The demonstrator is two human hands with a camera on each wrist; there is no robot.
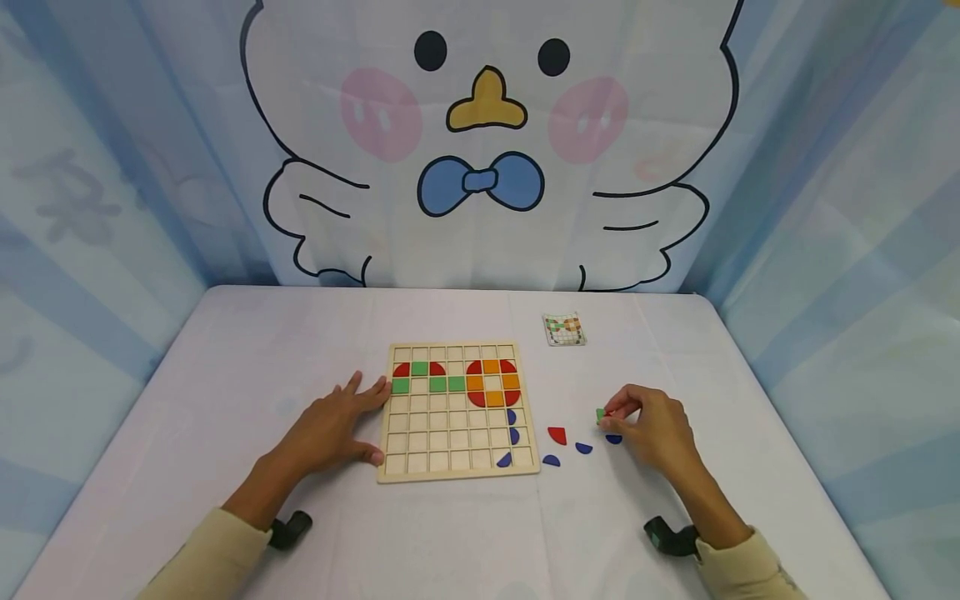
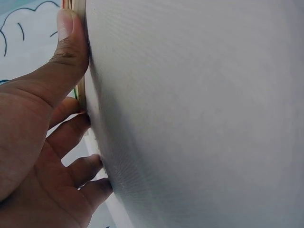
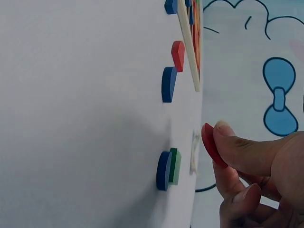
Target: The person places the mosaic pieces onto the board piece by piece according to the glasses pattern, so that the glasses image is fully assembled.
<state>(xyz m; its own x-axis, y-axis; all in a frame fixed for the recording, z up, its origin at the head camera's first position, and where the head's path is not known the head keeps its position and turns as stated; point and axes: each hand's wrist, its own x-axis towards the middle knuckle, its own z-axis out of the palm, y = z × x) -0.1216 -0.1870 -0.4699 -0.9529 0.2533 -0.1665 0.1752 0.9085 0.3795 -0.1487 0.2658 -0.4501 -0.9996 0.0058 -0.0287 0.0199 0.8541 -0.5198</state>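
My left hand (image 1: pixel 330 431) lies spread at the left side of a wooden grid board (image 1: pixel 429 442), thumb and fingertips touching its edge. Red, green and orange pieces fill several cells in the board's upper rows. Blue half-round pieces (image 1: pixel 513 435) sit in its right part. Right of the board, my right hand (image 1: pixel 657 427) pinches a red piece (image 3: pixel 212 146) between thumb and finger, held above the table. Below that hand are a green piece (image 3: pixel 175 166) and a blue half-round piece (image 3: pixel 164 171). The fingers partly hide the red piece in the head view.
Between board and right hand lie a loose red quarter-round piece (image 1: pixel 557 436) and blue half-rounds (image 1: pixel 583 448). A small pattern card (image 1: pixel 564 330) is behind them on the white table (image 1: pixel 300 333). Curtains (image 1: pixel 480 242) stand behind and at both sides.
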